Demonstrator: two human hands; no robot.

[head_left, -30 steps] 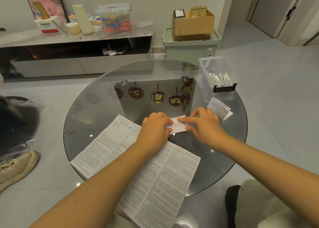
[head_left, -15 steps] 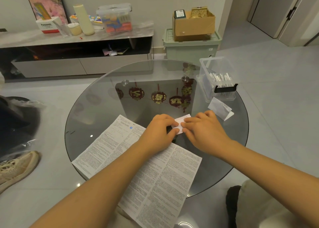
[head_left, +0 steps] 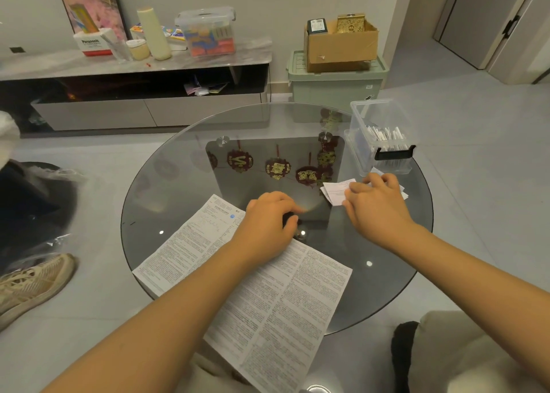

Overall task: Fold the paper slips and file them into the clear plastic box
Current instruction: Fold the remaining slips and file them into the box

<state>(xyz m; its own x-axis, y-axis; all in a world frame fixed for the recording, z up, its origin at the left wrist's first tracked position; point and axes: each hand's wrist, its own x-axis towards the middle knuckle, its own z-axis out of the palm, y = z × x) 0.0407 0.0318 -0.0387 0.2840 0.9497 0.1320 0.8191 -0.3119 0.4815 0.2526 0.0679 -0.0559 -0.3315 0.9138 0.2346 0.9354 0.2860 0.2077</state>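
Carrying a folded paper slip (head_left: pixel 337 191) at right of centre, the right hand (head_left: pixel 375 205) pinched it just short of the clear plastic box (head_left: pixel 382 137) at upper right, the left hand (head_left: pixel 269 223) loosely curled, holding nothing; filing apparently came next.

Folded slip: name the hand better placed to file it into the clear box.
Right. The right hand already holds the folded slip just in front of the clear box; the left hand is farther away, holding nothing.
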